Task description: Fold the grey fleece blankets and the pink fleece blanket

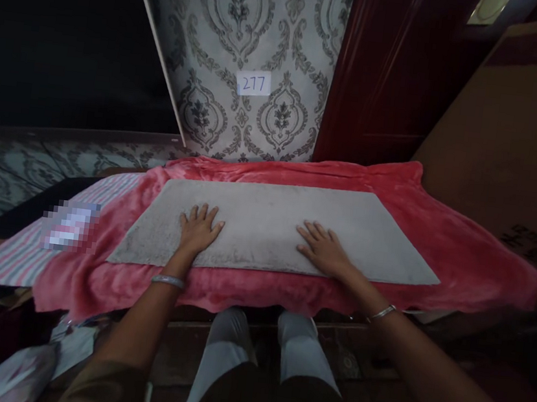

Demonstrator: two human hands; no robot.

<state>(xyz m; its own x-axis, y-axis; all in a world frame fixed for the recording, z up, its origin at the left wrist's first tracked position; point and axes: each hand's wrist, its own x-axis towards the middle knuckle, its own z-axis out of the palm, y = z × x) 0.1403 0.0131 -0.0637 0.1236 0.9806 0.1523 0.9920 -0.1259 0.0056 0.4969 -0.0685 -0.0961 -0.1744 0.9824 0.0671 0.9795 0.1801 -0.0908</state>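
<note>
Both hands' (198, 228) (327, 252) fingers (204, 212) on mat (259, 219); box (516, 133) contents hidden.

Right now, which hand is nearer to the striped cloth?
Left. The left hand rests on the grey mat toward its left end, the side where the striped cloth lies; the right hand rests farther along the mat, away from it.

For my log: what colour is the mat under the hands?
The mat is light grey; see the head view.
</note>
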